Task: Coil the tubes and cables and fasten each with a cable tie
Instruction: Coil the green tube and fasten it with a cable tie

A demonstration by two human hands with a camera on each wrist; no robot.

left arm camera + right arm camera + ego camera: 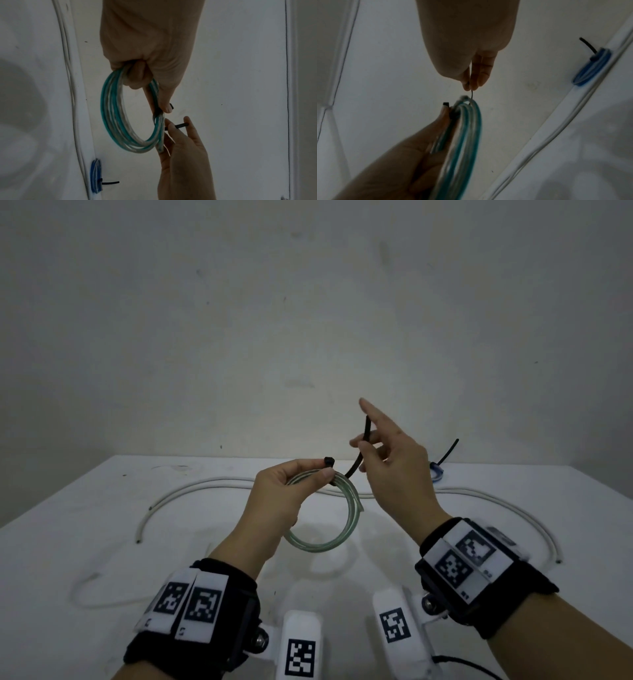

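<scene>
Above a white table (85,508), a person's left hand (287,494) gripped a coil of clear green-tinted tube (329,529), thumb and fingers pinching its turns together near the top, where the square head of a black cable tie (363,446) stuck up just past the thumb. The coil hung in the air, clear of the table. The right hand (394,460) pinched the tie's free strap between thumb and middle finger, just beside the coil, with the index finger held out straight. A blue coil (590,67), already bound with its own black tie, lay at the far edge of the table by the wall. Long white cables (212,486) ran loose across the table behind and beside both hands.
</scene>
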